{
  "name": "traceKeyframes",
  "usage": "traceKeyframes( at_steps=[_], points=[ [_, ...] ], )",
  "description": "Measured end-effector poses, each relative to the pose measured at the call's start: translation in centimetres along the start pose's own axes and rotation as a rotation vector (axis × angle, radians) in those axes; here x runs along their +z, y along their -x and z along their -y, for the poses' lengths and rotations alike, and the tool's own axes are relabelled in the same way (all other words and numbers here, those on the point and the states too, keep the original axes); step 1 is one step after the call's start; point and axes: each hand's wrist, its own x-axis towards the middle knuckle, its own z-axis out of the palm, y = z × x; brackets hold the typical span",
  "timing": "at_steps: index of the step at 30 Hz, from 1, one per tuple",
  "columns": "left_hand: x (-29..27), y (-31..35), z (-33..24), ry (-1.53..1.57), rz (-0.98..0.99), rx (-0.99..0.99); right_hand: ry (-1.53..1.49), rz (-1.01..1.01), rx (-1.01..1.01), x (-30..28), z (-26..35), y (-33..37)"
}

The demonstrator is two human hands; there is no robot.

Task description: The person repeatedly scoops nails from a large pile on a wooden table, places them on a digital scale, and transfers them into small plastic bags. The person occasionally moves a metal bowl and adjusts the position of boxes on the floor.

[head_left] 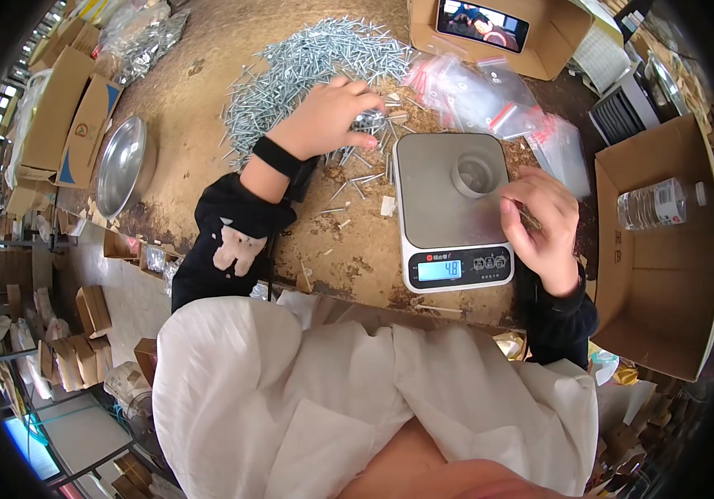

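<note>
Left hand [323, 121] over the near right part of the screw pile [315, 58], fingers bent, thumb apart from them, shiny screws showing in the gap; pinched or simply lying underneath, I can't tell! Across to the right hand [550, 223], just beside the scale [423, 216], thumb and fingertips curled close together, any grip unclear. One scale, display lit, standing right between that hand and the screws. On its plate, one round cup [475, 174]. Beyond it, zip bags [511, 83] with red strips, overlapping too much to count, and the screws defy counting too! Around the worktop [199, 83]: one metal bowl [121, 170] at left, one phone [483, 25] in the far carton [565, 33], one open carton [660, 291] at right with one clear bottle [652, 205] inside.
</note>
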Motion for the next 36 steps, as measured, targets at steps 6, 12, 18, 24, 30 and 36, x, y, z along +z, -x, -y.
traceKeyframes(
  at_steps=[6, 12, 18, 24, 30, 36],
  points=[
    [0.9, 1.1, -1.8, -0.087, -0.156, -0.050, 0.000, 0.011, -0.001, 0.1, 0.0, -0.1],
    [1.0, 1.6, -1.5, -0.035, -0.182, -0.065, -0.002, 0.016, 0.011, 0.0, -0.1, -0.1],
    [0.8, 2.0, -0.5, 0.088, -0.259, -0.079, 0.001, 0.009, 0.006, 0.1, -0.3, -0.1],
    [-0.3, 1.8, -0.7, 0.147, -0.275, -0.148, 0.041, 0.032, 0.105, -0.2, -0.4, 0.0],
    [-1.4, 1.9, -1.0, 0.288, -0.299, -0.183, -0.036, 0.170, 0.247, -0.5, -1.4, 0.0],
    [-2.9, 1.2, -3.9, 0.401, -0.371, -0.173, -0.239, 0.389, 0.352, 0.8, -1.7, 0.9]
  ],
)
